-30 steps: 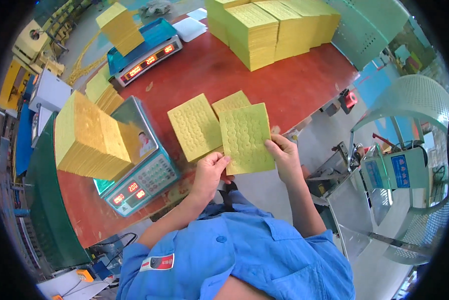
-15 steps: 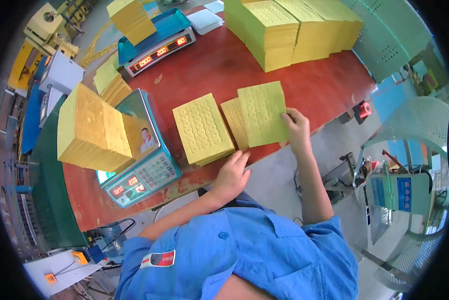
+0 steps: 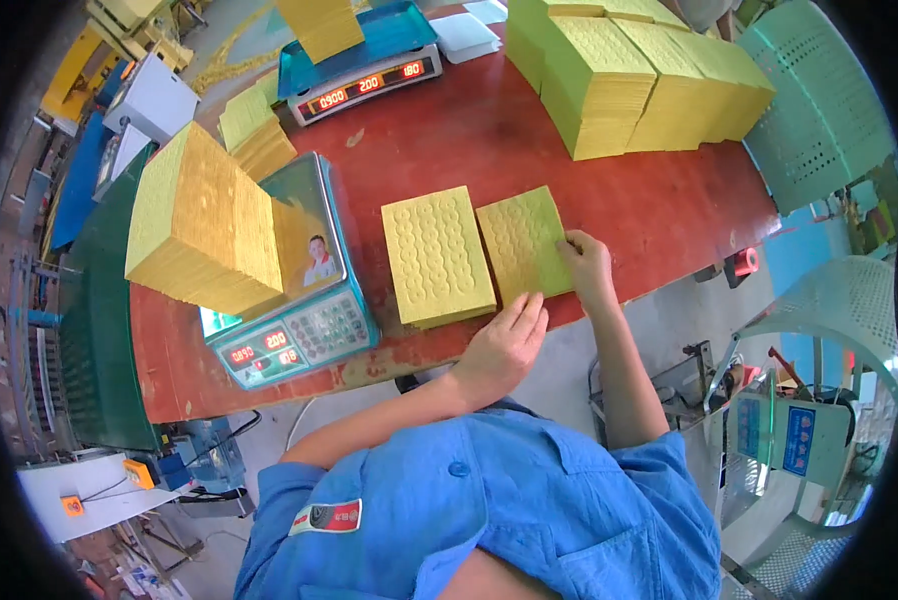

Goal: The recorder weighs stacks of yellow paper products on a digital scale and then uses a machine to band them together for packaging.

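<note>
In front of me lies a thin pile of yellow joss paper [image 3: 521, 240], its sheets pressed with rows of coin shapes. My right hand [image 3: 587, 270] pinches the right edge of its top sheet. My left hand [image 3: 506, 347] has its fingers bent together at the near edge of the same pile, its thumb partly hidden. Just left of it, a thicker stack of joss paper [image 3: 437, 255] stands apart. A tall block of joss paper [image 3: 204, 225] rests on a teal digital scale [image 3: 319, 335] at the left.
A second digital scale [image 3: 369, 85] at the back carries another paper stack [image 3: 321, 28]. Several high stacks [image 3: 609, 90] fill the far right, beside a green perforated chair [image 3: 819, 95]. A small pile [image 3: 256, 135] sits behind the near scale. The red table's front edge [image 3: 409, 357] runs before me.
The raised sheet has come down onto the thin pile, squared over it. My left hand has moved right to its near edge. The whole view has shifted slightly.
</note>
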Demonstrator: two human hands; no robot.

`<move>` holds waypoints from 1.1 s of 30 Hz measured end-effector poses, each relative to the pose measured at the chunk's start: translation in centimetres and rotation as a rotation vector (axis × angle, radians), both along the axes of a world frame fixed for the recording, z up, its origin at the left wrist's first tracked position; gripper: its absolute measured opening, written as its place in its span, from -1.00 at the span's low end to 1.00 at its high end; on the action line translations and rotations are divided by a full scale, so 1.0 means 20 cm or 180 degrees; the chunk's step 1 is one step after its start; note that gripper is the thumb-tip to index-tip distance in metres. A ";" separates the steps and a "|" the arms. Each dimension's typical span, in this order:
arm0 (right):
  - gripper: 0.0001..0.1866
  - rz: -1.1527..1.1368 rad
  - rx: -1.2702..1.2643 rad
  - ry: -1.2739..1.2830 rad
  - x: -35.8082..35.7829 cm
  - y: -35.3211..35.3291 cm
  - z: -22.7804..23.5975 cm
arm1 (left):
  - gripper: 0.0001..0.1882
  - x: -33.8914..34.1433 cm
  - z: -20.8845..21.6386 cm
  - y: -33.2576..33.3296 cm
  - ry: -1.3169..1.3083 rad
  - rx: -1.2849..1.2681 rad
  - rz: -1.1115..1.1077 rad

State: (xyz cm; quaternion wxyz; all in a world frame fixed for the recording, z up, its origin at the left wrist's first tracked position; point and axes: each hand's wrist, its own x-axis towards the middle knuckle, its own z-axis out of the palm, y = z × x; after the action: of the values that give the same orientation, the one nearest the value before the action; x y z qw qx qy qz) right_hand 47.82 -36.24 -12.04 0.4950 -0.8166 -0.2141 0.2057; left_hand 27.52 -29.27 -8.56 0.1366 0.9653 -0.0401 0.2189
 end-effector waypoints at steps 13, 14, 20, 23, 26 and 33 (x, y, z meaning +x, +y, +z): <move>-0.73 -0.0069 -0.0313 -0.1804 -0.14 -0.04 -0.01 | -0.60 0.25 -0.07 0.04 0.1104 0.0691 0.0455; -0.75 -0.0003 -0.0405 -0.2245 -0.14 -0.06 -0.04 | -0.60 0.26 -0.07 0.03 0.1341 0.0504 0.0434; -0.79 0.0137 -0.0772 -0.2362 -0.08 -0.12 -0.10 | -0.56 0.32 -0.18 -0.04 0.1061 0.1144 0.0616; -0.81 0.0199 -0.0627 -0.2189 -0.09 -0.09 -0.09 | -0.52 0.30 -0.22 -0.05 0.1059 0.1184 0.0713; -0.81 0.0245 -0.0767 -0.2066 -0.10 -0.07 -0.06 | -0.51 0.28 -0.23 -0.04 0.0980 0.1389 0.0729; -0.78 0.0399 -0.1047 -0.1881 -0.11 -0.02 0.01 | -0.58 0.16 -0.17 0.00 0.1025 0.0526 0.0097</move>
State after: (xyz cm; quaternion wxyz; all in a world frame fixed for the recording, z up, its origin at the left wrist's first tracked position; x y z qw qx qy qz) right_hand 45.68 -36.64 -11.89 0.2597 -0.8950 -0.3620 0.0220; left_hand 30.63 -29.26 -11.92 0.0581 0.9963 -0.0208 0.0594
